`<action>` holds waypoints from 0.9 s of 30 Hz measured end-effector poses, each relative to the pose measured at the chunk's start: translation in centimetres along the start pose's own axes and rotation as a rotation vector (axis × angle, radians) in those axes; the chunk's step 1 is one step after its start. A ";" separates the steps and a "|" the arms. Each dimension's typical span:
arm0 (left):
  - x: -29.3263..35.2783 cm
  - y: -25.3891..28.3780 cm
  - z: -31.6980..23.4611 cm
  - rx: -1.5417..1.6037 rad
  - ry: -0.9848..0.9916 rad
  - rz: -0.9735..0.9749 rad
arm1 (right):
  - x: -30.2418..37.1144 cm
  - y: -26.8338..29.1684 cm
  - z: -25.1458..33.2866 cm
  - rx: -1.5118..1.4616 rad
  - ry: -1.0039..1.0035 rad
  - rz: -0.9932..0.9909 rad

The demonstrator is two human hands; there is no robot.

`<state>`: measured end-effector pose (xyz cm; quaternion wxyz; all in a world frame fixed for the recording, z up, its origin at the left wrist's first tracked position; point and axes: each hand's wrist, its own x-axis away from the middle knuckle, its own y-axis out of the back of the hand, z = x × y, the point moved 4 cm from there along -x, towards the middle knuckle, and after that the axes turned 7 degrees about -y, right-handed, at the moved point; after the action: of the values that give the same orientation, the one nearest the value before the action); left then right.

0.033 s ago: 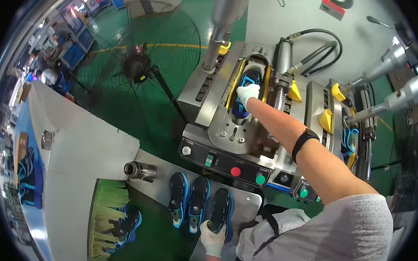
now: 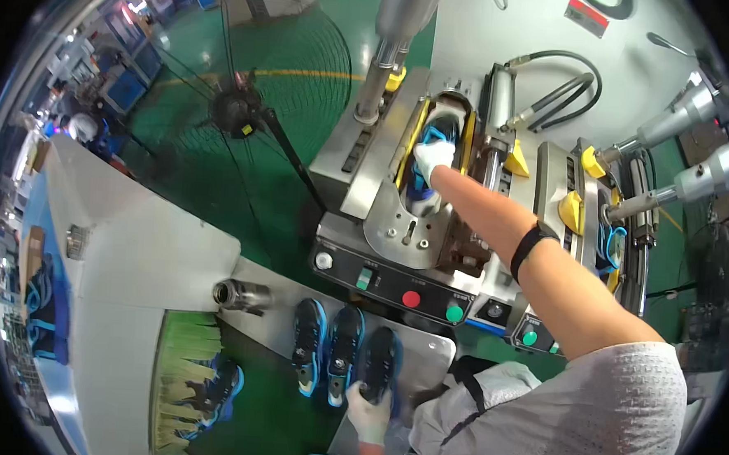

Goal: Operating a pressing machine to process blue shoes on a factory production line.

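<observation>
My left hand [image 2: 369,415], in a white glove, grips the heel end of a black shoe [image 2: 380,362] with a blue sole edge, over the metal shelf. Two similar shoes, one black and blue [image 2: 308,344] and another [image 2: 344,352], lie side by side just left of it. My right hand [image 2: 434,161], also gloved, reaches forward into the pressing machine [image 2: 354,198]. Its fingers are closed on the upper of a black and blue shoe [image 2: 440,131] seated toe-away in the machine's cavity. The hand covers the middle of that shoe.
A control panel [image 2: 410,299] with coloured buttons fronts the machine. A metal flask [image 2: 242,295] lies on the shelf [image 2: 428,354]. Left are a white-topped housing [image 2: 157,250] with green bristle strips [image 2: 184,375] and a standing fan [image 2: 237,114]. Another shoe [image 2: 611,244] sits in the right-hand station.
The shoe in my left hand has shifted slightly left, closer to the neighbouring pair. My right hand stays on the shoe in the machine. The view has moved slightly.
</observation>
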<state>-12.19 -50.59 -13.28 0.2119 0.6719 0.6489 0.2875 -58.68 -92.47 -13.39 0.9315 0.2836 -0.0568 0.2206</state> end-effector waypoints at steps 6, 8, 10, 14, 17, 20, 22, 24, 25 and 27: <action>-0.1 -1.8 5.3 -0.289 -0.179 -0.081 | 6.9 -3.6 2.8 0.206 -0.076 -0.024; -1.6 -2.0 3.6 -0.272 -0.129 -0.028 | 3.8 -2.0 2.2 0.189 -0.098 0.121; -1.9 -2.4 3.7 -0.240 -0.161 -0.075 | 4.0 -0.9 3.0 0.390 0.266 0.207; -1.9 -2.4 4.6 -0.198 -0.055 0.089 | 3.6 1.5 3.0 -0.097 -0.060 0.756; 0.9 -1.1 5.0 -0.102 -0.047 -0.088 | 16.2 10.8 5.4 0.016 0.639 0.650; 4.1 1.8 6.5 0.043 -0.139 -0.265 | 31.2 20.1 -1.0 -0.025 0.849 0.755; 6.1 4.3 8.7 0.157 -0.137 -0.360 | 35.7 22.9 -8.1 0.262 1.103 0.637; 7.6 6.6 13.5 0.121 -0.108 -0.431 | 36.1 21.1 -17.6 0.679 1.174 0.401; 7.8 8.3 16.2 0.165 -0.035 -0.453 | 32.7 20.3 -22.3 0.463 1.017 0.511; 8.3 11.9 22.6 0.163 0.082 -0.530 | 31.9 20.3 -24.0 0.796 1.036 0.447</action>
<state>11.62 -41.18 -21.33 0.1984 0.4813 0.8310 0.1958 -39.56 -52.06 -15.75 0.5957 0.4433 0.4239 0.5185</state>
